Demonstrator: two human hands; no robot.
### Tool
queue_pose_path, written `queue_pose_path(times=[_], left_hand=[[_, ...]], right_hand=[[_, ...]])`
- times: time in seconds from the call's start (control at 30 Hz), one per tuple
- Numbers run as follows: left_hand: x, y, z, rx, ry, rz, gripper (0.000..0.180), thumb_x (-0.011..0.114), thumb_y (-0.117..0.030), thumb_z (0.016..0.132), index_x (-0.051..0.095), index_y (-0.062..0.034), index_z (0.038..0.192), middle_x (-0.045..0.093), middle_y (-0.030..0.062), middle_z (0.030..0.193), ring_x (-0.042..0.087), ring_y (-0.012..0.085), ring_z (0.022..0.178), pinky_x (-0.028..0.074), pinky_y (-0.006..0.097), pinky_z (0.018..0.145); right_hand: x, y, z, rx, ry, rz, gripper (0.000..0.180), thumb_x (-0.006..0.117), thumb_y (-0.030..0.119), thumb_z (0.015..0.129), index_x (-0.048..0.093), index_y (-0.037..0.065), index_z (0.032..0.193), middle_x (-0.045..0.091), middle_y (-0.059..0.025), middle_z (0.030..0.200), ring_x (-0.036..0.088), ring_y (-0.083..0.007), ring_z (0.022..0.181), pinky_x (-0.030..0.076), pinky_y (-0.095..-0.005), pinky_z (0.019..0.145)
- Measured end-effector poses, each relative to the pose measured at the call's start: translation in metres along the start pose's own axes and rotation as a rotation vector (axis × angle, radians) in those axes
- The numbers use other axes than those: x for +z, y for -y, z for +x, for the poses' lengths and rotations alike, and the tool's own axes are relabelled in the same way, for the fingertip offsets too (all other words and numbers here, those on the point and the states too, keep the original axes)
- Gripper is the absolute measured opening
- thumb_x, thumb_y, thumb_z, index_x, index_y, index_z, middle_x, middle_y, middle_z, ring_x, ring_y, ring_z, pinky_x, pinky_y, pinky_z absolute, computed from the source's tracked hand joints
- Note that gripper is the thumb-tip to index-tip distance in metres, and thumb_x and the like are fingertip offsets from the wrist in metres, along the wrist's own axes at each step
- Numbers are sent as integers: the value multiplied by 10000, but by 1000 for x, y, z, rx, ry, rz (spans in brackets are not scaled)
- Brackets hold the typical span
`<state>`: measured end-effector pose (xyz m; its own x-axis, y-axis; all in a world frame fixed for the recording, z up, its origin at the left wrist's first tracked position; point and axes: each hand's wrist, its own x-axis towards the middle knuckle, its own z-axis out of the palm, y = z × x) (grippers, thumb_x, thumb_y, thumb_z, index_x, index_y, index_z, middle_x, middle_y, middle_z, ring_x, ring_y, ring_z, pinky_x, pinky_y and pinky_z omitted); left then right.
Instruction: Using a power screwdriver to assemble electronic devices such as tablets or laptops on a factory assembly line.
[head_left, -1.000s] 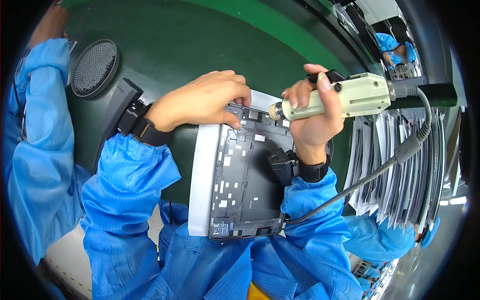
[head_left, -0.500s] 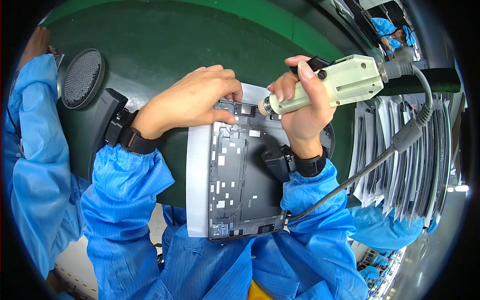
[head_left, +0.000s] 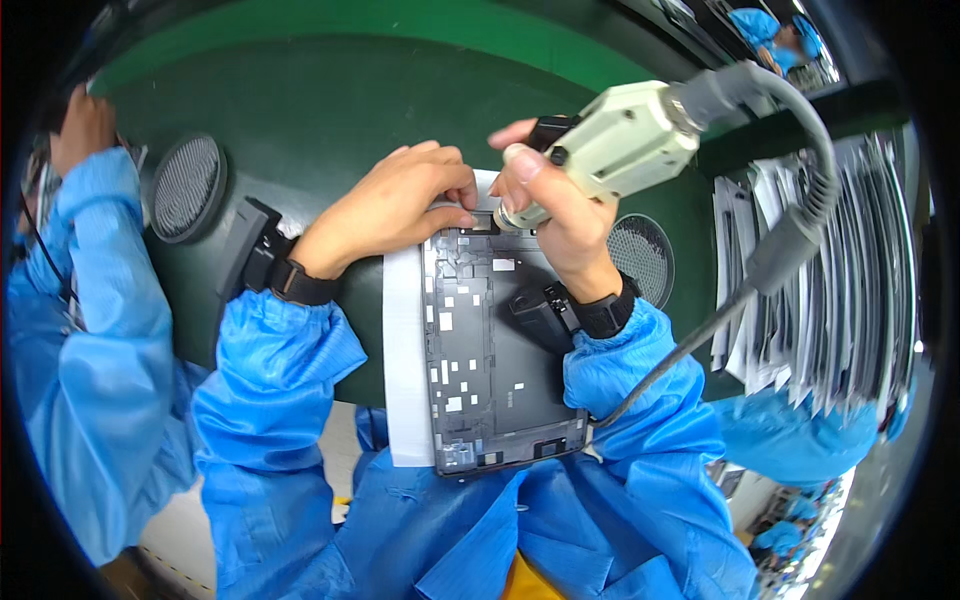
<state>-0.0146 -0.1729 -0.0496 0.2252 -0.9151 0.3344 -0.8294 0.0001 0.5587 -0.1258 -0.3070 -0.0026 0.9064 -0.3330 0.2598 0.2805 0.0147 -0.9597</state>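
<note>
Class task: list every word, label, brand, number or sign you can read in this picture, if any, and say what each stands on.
No text can be read.
Dark panel: a small pale mark, too small to read.
White patches on it: no readable print.
Pale corded tool: no readable lettering.
Stack of sheets: mostly edges show, nothing readable.

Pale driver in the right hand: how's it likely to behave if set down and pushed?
The pale driver looks rigid, going by its hard, angular shell. Its thick grey cable, attached at the rear, would probably tug it off line. Flat facets should limit rolling, though it may rock.
</note>
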Motion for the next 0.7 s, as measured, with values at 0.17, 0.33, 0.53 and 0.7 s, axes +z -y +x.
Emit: queue_pose_path(times=[0.17,0.33,0.53,0.7], left_hand=[[1,-9,6,-66,31,-9,101,647,-124,754,578,-64,796,538,61,796,505,254,801,388,365,718],[3,-23,9,-76,-55,88,171,682,-138,753,547,-33,752,498,74,729,469,229,717,385,326,617],[17,-42,23,-193,-121,301,300,746,-217,705,518,-24,682,487,73,676,459,238,654,377,340,576],[25,-50,22,-330,-120,405,309,761,-211,690,517,-21,690,492,75,693,467,237,673,386,338,592]], right_hand=[[-20,8,0,-124,-101,210,330,655,74,775,581,-29,1079,543,-12,675,533,-85,533,450,-234,512],[-78,57,-49,-281,-306,238,378,565,149,815,542,-137,1061,529,-65,565,512,-122,504,476,-270,584],[-144,53,-151,-330,-568,65,434,483,193,847,453,-90,1175,446,-27,635,465,-128,633,444,-325,729],[-166,15,-201,-395,-727,100,432,446,254,883,448,-57,1183,479,-62,688,496,-165,705,429,-409,828]])
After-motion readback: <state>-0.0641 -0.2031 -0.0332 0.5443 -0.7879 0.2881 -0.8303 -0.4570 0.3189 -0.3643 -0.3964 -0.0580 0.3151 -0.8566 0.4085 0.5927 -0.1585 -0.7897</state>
